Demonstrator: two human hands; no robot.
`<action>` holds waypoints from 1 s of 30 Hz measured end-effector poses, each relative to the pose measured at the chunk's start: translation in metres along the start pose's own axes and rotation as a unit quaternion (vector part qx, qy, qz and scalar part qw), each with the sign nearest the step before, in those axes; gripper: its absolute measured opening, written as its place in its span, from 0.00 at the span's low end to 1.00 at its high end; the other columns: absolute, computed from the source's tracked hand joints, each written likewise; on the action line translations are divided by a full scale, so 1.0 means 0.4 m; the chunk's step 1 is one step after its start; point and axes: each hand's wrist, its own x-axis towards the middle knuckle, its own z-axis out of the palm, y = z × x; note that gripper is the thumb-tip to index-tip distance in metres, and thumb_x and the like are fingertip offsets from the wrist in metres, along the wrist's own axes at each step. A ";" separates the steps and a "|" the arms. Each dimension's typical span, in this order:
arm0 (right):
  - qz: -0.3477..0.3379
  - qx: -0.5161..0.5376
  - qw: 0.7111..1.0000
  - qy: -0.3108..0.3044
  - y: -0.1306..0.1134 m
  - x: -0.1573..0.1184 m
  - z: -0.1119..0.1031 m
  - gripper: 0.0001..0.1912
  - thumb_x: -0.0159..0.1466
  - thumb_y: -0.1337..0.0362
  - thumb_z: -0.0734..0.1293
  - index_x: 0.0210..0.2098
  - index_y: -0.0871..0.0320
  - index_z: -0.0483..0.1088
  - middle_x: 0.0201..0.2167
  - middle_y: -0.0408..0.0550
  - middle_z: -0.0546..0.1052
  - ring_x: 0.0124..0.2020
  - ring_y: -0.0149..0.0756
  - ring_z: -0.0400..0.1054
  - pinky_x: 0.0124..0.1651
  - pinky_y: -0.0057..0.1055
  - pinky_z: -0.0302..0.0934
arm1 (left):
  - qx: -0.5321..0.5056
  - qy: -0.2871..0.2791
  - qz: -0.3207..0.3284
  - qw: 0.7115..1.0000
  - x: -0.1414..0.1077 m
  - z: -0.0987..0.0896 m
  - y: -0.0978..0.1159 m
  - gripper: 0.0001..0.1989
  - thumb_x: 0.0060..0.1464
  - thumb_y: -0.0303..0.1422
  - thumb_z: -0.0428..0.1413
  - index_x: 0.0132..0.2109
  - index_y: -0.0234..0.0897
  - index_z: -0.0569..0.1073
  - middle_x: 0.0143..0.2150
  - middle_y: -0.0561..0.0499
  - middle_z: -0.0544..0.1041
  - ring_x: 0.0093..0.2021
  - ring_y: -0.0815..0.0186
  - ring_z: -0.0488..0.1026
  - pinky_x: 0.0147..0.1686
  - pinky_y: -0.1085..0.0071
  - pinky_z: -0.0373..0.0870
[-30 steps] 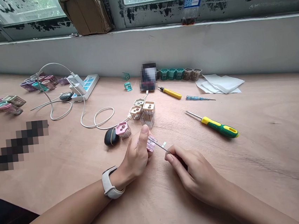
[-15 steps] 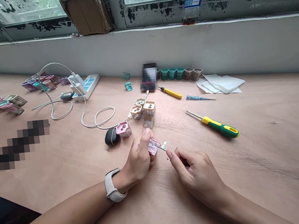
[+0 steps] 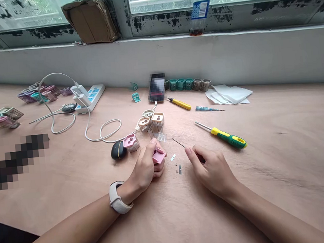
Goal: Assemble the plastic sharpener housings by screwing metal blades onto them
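My left hand [image 3: 146,163], wearing a pale watch strap, is closed around a pink pencil sharpener [image 3: 159,156], whose top faces up between thumb and fingers. My right hand [image 3: 209,166] grips a thin-shafted screwdriver [image 3: 178,143]. Its handle is mostly hidden in the palm, and its tip points up-left, apart from the sharpener. Between the hands lie a shiny small blade [image 3: 173,157], a darker blade [image 3: 180,169] and tiny screws [image 3: 176,165]. Just beyond my left hand are a clear plastic piece [image 3: 161,137], beige sharpeners [image 3: 157,117] and another pink sharpener [image 3: 131,142] beside a black oval case [image 3: 118,150].
A green-yellow screwdriver [image 3: 229,137], a blue screwdriver [image 3: 209,109] and a yellow-handled tool [image 3: 179,103] lie to the right. White papers [image 3: 229,94] and green containers [image 3: 180,84] sit by the wall. A cable [image 3: 87,132] runs from a power strip [image 3: 93,97] at left.
The screwdriver tip has come away from the pink sharpener, which has turned in my left hand. Both blades and the screws now show on the table. The whole view has shifted slightly.
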 end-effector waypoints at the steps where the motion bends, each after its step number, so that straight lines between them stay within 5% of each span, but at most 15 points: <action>1: -0.005 -0.005 1.000 -0.008 -0.002 -0.002 0.003 0.23 0.74 0.58 0.59 0.23 0.58 0.54 0.17 0.37 0.56 0.18 0.23 0.50 0.25 0.28 0.44 | -0.001 -0.001 0.000 1.000 0.000 0.000 -0.001 0.25 0.62 0.56 0.50 0.31 0.40 0.60 0.17 0.62 0.51 0.16 0.77 0.42 0.14 0.81 0.41; 6: -0.011 -0.025 0.999 -0.025 -0.002 -0.002 -0.004 0.23 0.74 0.59 0.59 0.23 0.58 0.54 0.17 0.37 0.56 0.18 0.23 0.50 0.26 0.28 0.45 | 0.038 -0.004 0.014 0.999 -0.005 -0.004 -0.008 0.26 0.61 0.58 0.51 0.33 0.39 0.63 0.18 0.62 0.51 0.17 0.76 0.44 0.16 0.79 0.42; 10: -0.004 -0.021 0.999 -0.033 0.001 -0.001 -0.008 0.23 0.74 0.58 0.59 0.23 0.58 0.54 0.17 0.37 0.54 0.19 0.23 0.49 0.25 0.28 0.44 | 0.154 0.012 0.122 0.981 -0.004 -0.020 0.002 0.24 0.66 0.54 0.48 0.34 0.37 0.66 0.21 0.59 0.56 0.20 0.74 0.50 0.19 0.75 0.48; 16: 0.052 0.013 0.998 -0.025 0.000 0.005 -0.017 0.24 0.73 0.54 0.58 0.22 0.59 0.58 0.17 0.38 0.54 0.19 0.24 0.50 0.24 0.27 0.46 | 0.409 0.104 0.289 0.859 0.011 -0.055 0.028 0.13 0.58 0.38 0.62 0.36 0.37 0.66 0.30 0.54 0.68 0.29 0.69 0.66 0.31 0.69 0.62; 20: 0.078 0.043 0.996 -0.019 -0.004 0.010 -0.028 0.24 0.73 0.53 0.59 0.23 0.59 0.61 0.18 0.38 0.54 0.20 0.24 0.49 0.24 0.26 0.46 | 0.521 0.078 0.350 0.774 0.023 -0.069 0.028 0.13 0.56 0.34 0.64 0.40 0.36 0.68 0.38 0.50 0.74 0.37 0.64 0.72 0.39 0.66 0.68; 27: 0.080 0.052 0.995 -0.029 -0.007 0.007 -0.031 0.24 0.72 0.53 0.58 0.23 0.59 0.61 0.18 0.38 0.54 0.20 0.25 0.50 0.24 0.27 0.46 | 0.534 0.032 0.327 0.779 0.037 -0.083 0.016 0.13 0.56 0.34 0.65 0.42 0.37 0.68 0.42 0.49 0.78 0.41 0.62 0.76 0.41 0.65 0.71; 30: 0.082 0.053 0.995 -0.031 -0.005 0.007 -0.028 0.23 0.72 0.53 0.59 0.24 0.59 0.63 0.18 0.38 0.55 0.20 0.25 0.51 0.25 0.27 0.47 | 0.504 0.037 0.318 0.802 0.039 -0.086 0.013 0.11 0.57 0.33 0.64 0.42 0.38 0.69 0.43 0.49 0.79 0.42 0.62 0.77 0.41 0.64 0.72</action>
